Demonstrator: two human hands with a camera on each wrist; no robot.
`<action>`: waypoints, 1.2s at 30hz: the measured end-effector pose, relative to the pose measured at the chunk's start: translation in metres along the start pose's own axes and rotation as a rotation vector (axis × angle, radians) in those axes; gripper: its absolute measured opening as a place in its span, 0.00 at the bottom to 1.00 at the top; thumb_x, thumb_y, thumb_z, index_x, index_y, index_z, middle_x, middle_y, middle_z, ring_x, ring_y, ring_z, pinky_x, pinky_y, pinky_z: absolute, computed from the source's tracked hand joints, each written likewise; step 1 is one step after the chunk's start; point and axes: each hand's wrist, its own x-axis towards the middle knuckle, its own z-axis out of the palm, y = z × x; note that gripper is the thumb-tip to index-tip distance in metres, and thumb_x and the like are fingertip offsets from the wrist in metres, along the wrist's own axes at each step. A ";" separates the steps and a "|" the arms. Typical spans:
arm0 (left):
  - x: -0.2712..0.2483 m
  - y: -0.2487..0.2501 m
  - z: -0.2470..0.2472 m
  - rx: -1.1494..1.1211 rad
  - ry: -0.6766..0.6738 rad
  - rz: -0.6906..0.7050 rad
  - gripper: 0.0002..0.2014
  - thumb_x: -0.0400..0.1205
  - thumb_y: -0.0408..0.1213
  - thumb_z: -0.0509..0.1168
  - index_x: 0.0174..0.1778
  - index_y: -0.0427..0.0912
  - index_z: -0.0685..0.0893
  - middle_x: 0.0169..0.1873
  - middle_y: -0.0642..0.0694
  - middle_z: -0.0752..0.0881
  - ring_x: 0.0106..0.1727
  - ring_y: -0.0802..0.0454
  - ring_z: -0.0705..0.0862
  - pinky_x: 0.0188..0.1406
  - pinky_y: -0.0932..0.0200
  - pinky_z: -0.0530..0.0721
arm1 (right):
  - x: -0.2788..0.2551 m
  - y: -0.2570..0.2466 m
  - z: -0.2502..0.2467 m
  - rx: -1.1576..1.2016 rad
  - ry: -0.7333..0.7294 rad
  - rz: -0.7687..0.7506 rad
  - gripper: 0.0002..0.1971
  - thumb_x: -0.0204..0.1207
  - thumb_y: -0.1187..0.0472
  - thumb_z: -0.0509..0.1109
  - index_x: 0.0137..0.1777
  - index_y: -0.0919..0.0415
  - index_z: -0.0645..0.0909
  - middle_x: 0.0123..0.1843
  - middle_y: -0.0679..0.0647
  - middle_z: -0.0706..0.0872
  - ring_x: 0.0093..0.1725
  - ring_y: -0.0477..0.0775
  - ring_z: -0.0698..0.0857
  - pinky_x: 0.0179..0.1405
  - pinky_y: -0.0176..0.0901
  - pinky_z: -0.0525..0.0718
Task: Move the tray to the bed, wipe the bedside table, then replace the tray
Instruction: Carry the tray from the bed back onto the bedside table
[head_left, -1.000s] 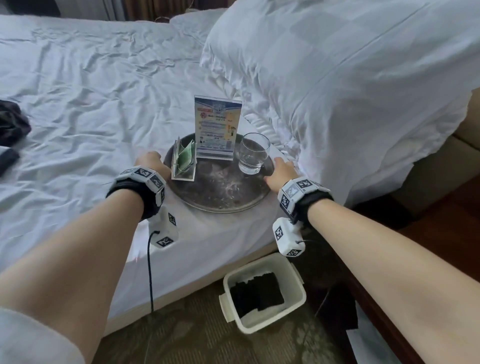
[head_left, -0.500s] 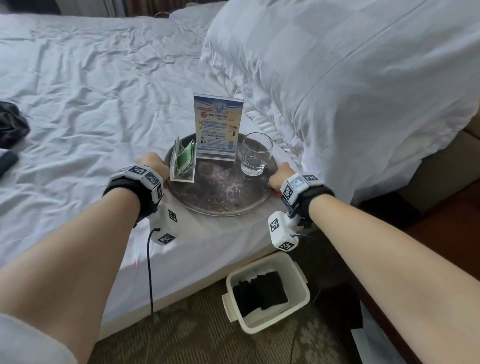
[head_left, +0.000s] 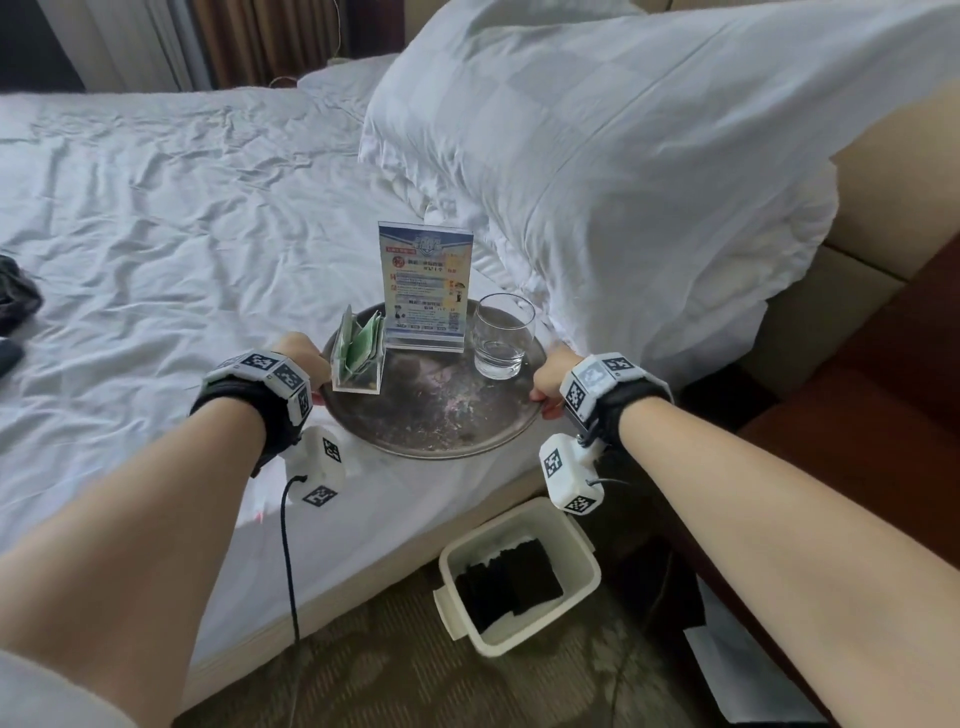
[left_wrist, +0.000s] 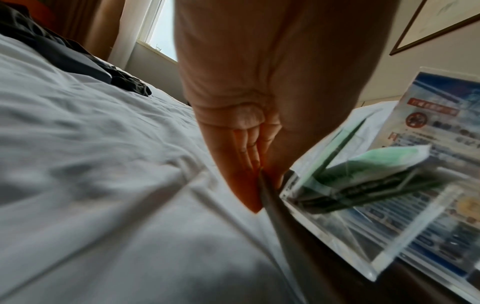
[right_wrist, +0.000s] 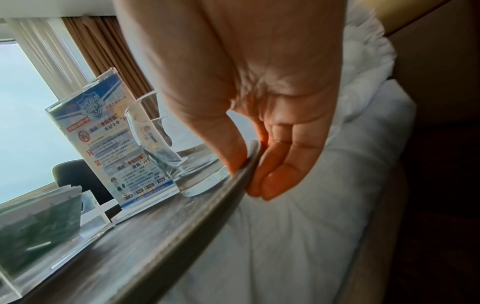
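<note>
A round dark metal tray (head_left: 426, 415) is at the near corner of the white bed (head_left: 156, 234). It carries an upright acrylic sign (head_left: 426, 283), a clear glass (head_left: 503, 338) and a clear holder of green packets (head_left: 358, 358). My left hand (head_left: 304, 353) grips the tray's left rim, thumb on top. My right hand (head_left: 550, 379) grips the right rim. In the left wrist view the left hand (left_wrist: 249, 164) pinches the tray rim (left_wrist: 275, 216). The right wrist view shows the right hand (right_wrist: 249, 164) with its thumb over the tray (right_wrist: 155, 236) and its fingers underneath.
A large white pillow (head_left: 623, 156) lies just behind and to the right of the tray. On the carpet below the bed corner stands a white bin (head_left: 582, 540) with black cloths in it. Dark clothing (head_left: 15, 296) lies at the bed's left. Brown wooden furniture (head_left: 857, 441) is at the right.
The tray has come a little toward me and the bed's edge, with both hands holding its rim throughout. The items on it have stayed upright.
</note>
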 end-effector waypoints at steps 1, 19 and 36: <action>-0.008 0.000 0.003 -0.002 -0.011 0.011 0.04 0.78 0.19 0.64 0.43 0.23 0.84 0.39 0.31 0.87 0.41 0.37 0.88 0.44 0.39 0.90 | -0.006 0.003 0.001 0.017 0.018 0.024 0.14 0.79 0.70 0.64 0.34 0.58 0.69 0.43 0.59 0.82 0.17 0.45 0.83 0.16 0.32 0.83; -0.133 -0.024 0.091 0.071 -0.211 0.331 0.15 0.79 0.18 0.61 0.30 0.37 0.73 0.29 0.40 0.77 0.30 0.46 0.79 0.32 0.55 0.88 | -0.172 0.138 0.041 0.146 0.173 0.334 0.14 0.80 0.74 0.64 0.31 0.71 0.73 0.30 0.61 0.79 0.28 0.56 0.80 0.32 0.46 0.83; -0.177 0.020 0.201 0.124 -0.321 0.664 0.13 0.79 0.22 0.64 0.28 0.36 0.78 0.39 0.35 0.84 0.35 0.42 0.85 0.51 0.43 0.89 | -0.253 0.260 0.020 0.300 0.555 0.323 0.14 0.78 0.69 0.66 0.32 0.56 0.70 0.23 0.52 0.82 0.22 0.48 0.83 0.16 0.32 0.80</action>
